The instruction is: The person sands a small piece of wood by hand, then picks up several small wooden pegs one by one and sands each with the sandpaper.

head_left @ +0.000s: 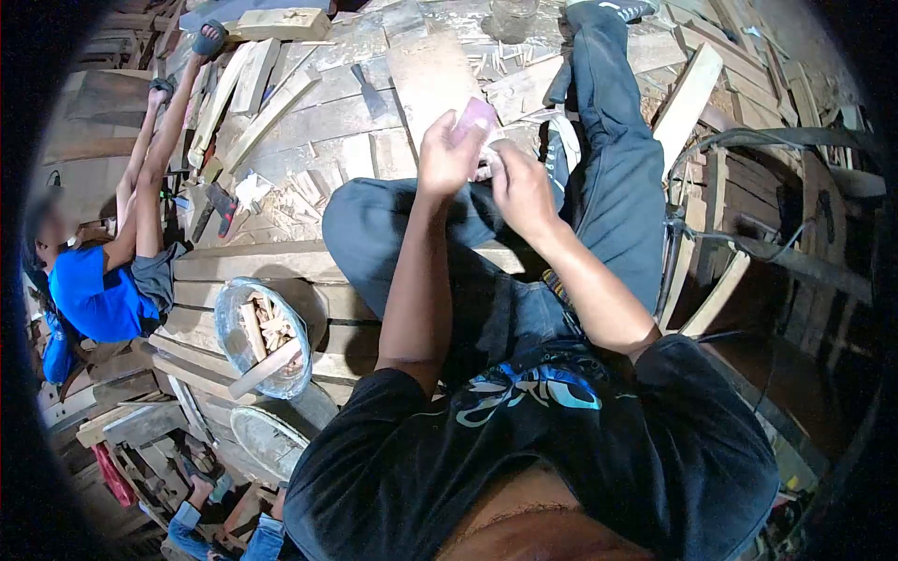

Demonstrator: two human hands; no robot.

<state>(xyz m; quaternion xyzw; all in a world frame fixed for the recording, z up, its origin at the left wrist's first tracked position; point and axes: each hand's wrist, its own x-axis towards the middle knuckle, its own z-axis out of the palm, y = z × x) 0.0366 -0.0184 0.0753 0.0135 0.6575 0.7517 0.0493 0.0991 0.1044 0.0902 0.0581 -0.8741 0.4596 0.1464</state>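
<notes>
My left hand (446, 159) is closed round a flat pink piece (476, 118), which sticks up past the thumb. Close beside it, my right hand (526, 190) is closed, its fingertips pinching a small pale piece (493, 150) against the lower end of the pink one. I cannot tell what kind of thing the pale piece is. Both hands are held over my lap, between my bent left leg (374, 224) and outstretched right leg (608, 122). Beyond them a pale board (430, 79) lies on the plank floor.
A bucket (290, 374) of wood offcuts stands left of me, near another round container (267, 439). A broad-bladed tool (369, 91) and a red-and-black tool (223, 208) lie among wood scraps. A person in blue (103, 294) sits at left. Cables (748, 140) hang at right.
</notes>
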